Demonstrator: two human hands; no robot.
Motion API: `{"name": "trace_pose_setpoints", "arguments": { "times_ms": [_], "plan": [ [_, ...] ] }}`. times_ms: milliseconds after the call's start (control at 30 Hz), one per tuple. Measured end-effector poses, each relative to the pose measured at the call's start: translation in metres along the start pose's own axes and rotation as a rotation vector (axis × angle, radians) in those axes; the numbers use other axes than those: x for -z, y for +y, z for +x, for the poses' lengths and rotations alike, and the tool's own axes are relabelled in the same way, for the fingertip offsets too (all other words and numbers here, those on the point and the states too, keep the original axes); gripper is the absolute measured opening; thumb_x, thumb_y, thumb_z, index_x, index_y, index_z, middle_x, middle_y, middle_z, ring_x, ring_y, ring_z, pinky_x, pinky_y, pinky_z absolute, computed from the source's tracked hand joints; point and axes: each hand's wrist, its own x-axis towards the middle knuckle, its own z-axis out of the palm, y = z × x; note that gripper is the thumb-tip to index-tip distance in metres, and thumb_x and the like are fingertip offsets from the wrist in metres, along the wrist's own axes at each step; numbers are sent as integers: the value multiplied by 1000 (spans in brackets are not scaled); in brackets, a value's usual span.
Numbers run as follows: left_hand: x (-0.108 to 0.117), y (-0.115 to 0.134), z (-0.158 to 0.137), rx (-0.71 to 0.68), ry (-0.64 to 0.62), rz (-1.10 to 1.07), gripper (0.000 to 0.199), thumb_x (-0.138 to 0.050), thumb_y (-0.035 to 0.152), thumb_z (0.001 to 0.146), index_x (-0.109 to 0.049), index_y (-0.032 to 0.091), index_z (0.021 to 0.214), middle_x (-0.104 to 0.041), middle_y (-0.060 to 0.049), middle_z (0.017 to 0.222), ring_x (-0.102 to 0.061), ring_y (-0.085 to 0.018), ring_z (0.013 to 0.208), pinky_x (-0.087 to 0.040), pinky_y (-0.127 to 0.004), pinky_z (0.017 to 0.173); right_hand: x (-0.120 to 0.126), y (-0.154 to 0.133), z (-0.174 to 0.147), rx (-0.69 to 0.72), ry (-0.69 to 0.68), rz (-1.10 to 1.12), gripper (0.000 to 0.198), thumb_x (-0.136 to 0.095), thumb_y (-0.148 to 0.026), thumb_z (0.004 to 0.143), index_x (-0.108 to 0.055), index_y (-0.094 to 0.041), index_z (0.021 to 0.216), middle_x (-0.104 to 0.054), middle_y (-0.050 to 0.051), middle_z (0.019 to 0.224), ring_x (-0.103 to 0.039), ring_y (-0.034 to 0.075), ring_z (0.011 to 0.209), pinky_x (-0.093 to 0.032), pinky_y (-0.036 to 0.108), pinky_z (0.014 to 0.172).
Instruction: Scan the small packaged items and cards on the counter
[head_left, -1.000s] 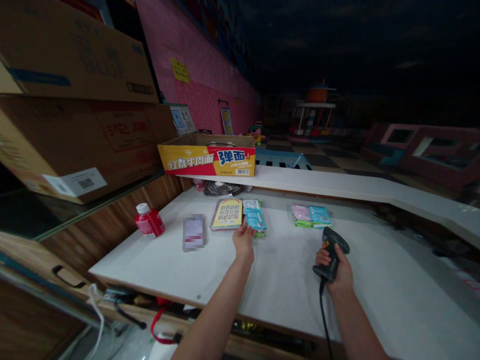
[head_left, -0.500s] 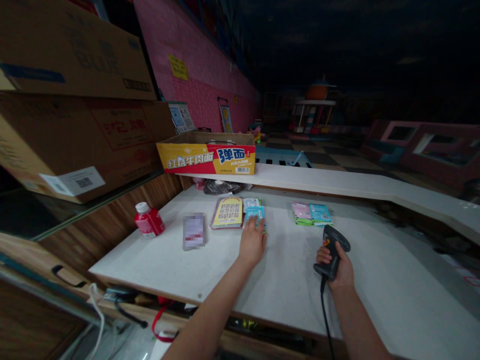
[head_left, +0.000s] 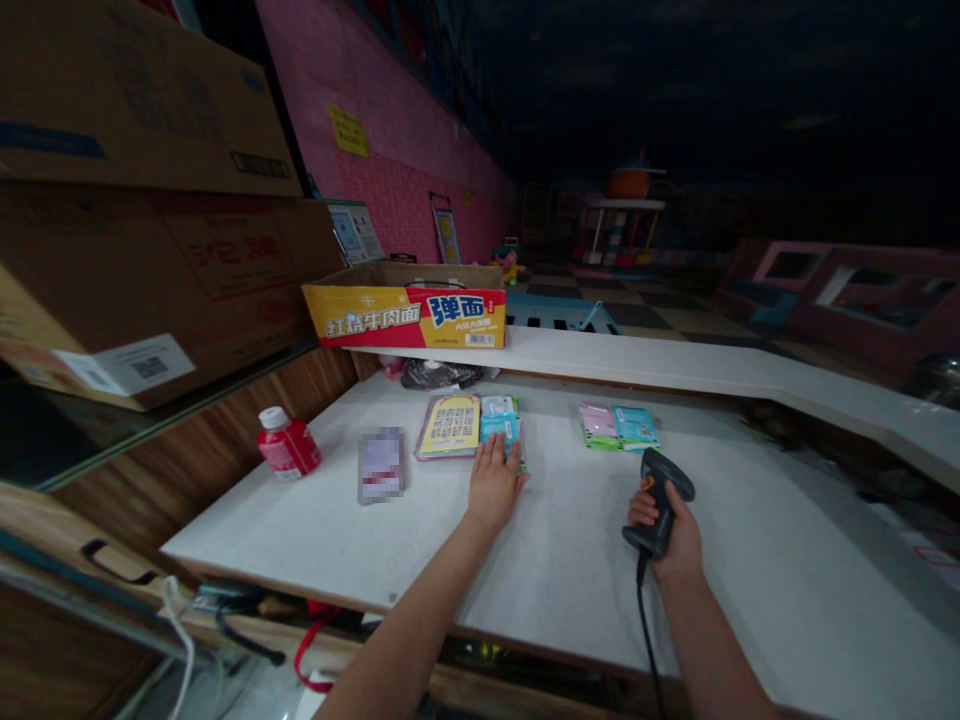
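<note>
My left hand lies flat, palm down, its fingers somewhat apart. Its fingertips rest on the near edge of a light blue packet, part of a small group of packets. Against that group's left side is a flat item with a yellow printed sheet full of small code squares. My right hand grips the handle of a black barcode scanner, held over the table with its cord hanging down. Beyond the scanner lies a second group of packets, one pink and one blue, with green edges beneath.
A red bottle with a white cap and a blurred-out flat item stand left on the white table. A yellow-red carton sits on the raised ledge. Large cardboard boxes are stacked at left.
The view has shifted slightly, moving the table items a little left in the picture. My left hand has slid slightly left along the packets, its fingers flatter. My right hand keeps the scanner.
</note>
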Motion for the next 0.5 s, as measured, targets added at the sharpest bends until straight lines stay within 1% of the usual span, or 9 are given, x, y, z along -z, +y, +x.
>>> {"name": "trace_pose_setpoints", "arguments": {
  "times_ms": [67, 133, 233, 300, 367, 433, 500],
  "plan": [
    [1, -1, 1, -6, 13, -7, 56, -55, 33, 90, -46, 13, 141, -36, -21, 151, -29, -32, 143, -26, -48, 116, -2, 1, 0, 3, 12, 6, 29, -74, -23, 72, -54, -17, 91, -46, -7, 63, -46, 5, 46, -44, 14, 39],
    [2, 1, 4, -22, 53, -30, 55, -54, 32, 90, -46, 11, 140, -37, -22, 150, -28, -32, 143, -28, -47, 116, -3, 1, 0, 7, 9, -5, 30, -76, -24, 71, -55, -16, 90, -46, -7, 62, -45, 4, 45, -43, 13, 39],
    [1, 10, 14, -87, 123, -105, 49, -52, 31, 91, -49, 12, 136, -42, -20, 148, -28, -30, 144, -32, -47, 114, -6, 2, 1, 28, -17, -53, 30, -77, -27, 71, -55, -17, 88, -46, -7, 62, -46, 5, 45, -42, 13, 38],
    [0, 22, 23, -136, 136, -176, 43, -50, 29, 91, -53, 14, 131, -46, -18, 144, -33, -29, 141, -34, -47, 112, -6, 2, 3, 31, -23, -67, 30, -78, -29, 71, -56, -18, 89, -46, -8, 61, -45, 5, 45, -42, 13, 38],
    [-3, 36, 36, -166, 129, -257, 38, -50, 27, 91, -57, 15, 126, -51, -16, 139, -42, -28, 134, -36, -46, 110, -6, 2, 5, 26, -24, -64, 30, -78, -30, 71, -56, -18, 88, -46, -8, 60, -45, 4, 44, -41, 13, 38],
    [-10, 51, 53, -163, 108, -348, 35, -52, 23, 89, -60, 15, 122, -58, -14, 131, -51, -26, 125, -39, -44, 107, -5, 3, 7, 28, -28, -63, 30, -78, -31, 71, -56, -18, 86, -46, -8, 60, -45, 5, 44, -41, 13, 37],
    [-19, 67, 74, -115, 78, -446, 31, -54, 19, 86, -64, 15, 115, -64, -13, 120, -57, -24, 115, -41, -40, 104, -5, 3, 9, 38, -33, -70, 29, -78, -32, 71, -56, -18, 84, -46, -7, 59, -45, 5, 43, -41, 14, 37]
  ]
}}
